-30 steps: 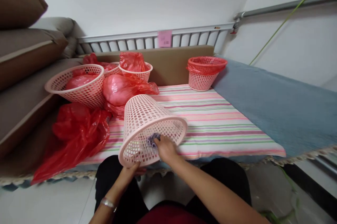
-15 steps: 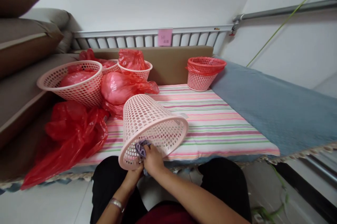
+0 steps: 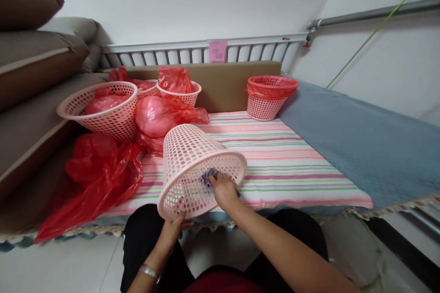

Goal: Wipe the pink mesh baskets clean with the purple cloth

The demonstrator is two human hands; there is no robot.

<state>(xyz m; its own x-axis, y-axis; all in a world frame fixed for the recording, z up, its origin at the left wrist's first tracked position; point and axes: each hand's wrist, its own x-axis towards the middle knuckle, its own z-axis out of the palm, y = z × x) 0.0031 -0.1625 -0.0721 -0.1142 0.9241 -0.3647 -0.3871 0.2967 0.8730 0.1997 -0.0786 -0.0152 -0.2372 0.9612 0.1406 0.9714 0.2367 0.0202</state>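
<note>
A pink basket (image 3: 187, 151) was held tipped on a striped cloth (image 3: 292, 160), its lower edge pinched by the left hand (image 3: 174, 228) and a purple rag (image 3: 207, 177) gripped inside its near-facing mouth by the right hand (image 3: 224, 190), its base angled away leftward.

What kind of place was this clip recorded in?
Probably a living room in a home: stacked grey-brown cushions at the left, a white slatted metal radiator along the wall, and a blue quilted cover with fringed edging under the work.
</note>
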